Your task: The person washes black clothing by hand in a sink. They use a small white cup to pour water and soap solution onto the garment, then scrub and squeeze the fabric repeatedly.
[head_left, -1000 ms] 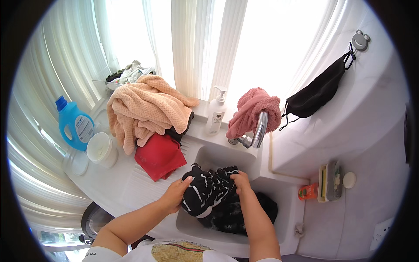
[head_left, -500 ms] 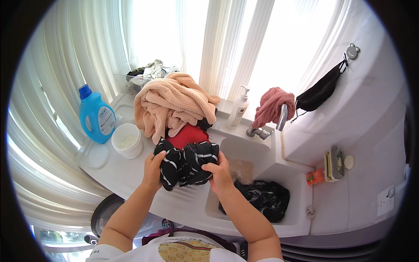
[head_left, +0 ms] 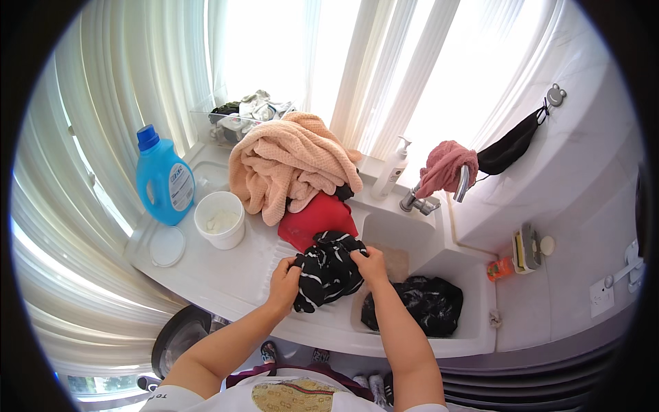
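A bunched black cloth with white stripes [head_left: 328, 271] is held over the ribbed part of the white counter [head_left: 213, 271]. My left hand [head_left: 284, 283] is closed on its lower left side, and my right hand [head_left: 371, 265] pinches its right edge. Just behind it lies a red garment [head_left: 317, 220], partly covered by a peach waffle-textured towel or blanket [head_left: 295, 158]. To the right, a wet-looking dark garment [head_left: 422, 305] rests in the sink [head_left: 480, 323]. How far the striped cloth's folds extend underneath is hidden.
At the left stand a blue detergent bottle [head_left: 165, 177], a white tub [head_left: 221, 237] and a round lid [head_left: 168, 247]. A clear bin [head_left: 206, 127] holds clothes. A white pump bottle [head_left: 391, 172] stands near the faucet [head_left: 425, 204], with a pink cloth [head_left: 446, 167] draped over the spout.
Both hands and the striped cloth have shifted right and slightly down in view, partly because the whole view has swung. More of the red garment shows. The cloth is bunched more narrowly.
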### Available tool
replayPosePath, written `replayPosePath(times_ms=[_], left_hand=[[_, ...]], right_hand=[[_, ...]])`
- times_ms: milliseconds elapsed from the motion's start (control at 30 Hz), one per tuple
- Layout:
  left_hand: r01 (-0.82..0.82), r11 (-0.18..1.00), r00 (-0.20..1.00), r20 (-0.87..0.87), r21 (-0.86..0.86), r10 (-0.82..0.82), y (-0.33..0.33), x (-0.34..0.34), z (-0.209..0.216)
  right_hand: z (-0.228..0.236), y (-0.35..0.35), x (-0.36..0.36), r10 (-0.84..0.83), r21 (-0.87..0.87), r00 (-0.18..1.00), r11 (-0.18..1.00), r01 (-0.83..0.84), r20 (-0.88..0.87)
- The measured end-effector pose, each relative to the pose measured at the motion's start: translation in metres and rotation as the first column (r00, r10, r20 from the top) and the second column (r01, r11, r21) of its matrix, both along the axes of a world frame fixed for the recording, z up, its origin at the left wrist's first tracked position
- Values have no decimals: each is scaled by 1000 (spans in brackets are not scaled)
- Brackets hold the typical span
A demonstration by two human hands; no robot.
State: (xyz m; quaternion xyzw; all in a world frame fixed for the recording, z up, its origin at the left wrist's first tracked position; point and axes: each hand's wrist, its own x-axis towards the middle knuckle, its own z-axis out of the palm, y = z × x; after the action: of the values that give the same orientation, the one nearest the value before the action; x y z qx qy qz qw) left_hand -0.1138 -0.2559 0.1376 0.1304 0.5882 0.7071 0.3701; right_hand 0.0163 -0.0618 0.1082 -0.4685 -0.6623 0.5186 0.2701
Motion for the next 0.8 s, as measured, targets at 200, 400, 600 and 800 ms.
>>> replayPosePath(times_ms=[200, 400, 600, 800], left_hand=[[142, 981, 962, 216, 129, -167, 11, 84, -9], [338, 848, 719, -470, -408, -512, -34, 33, 21], [-237, 958, 567, -824, -161, 2, -51, -43, 11], [369, 836, 439, -718, -405, -541, -4, -46, 11]], right_hand=[[122, 8, -24, 152, 423, 986, 891, -166, 68], [110, -65, -40, 453, 485, 891, 775, -406, 22], [82, -82, -44, 135, 755, 962, 597, -270, 237], [59, -95, -14, 359, 294, 742, 753, -589, 566]])
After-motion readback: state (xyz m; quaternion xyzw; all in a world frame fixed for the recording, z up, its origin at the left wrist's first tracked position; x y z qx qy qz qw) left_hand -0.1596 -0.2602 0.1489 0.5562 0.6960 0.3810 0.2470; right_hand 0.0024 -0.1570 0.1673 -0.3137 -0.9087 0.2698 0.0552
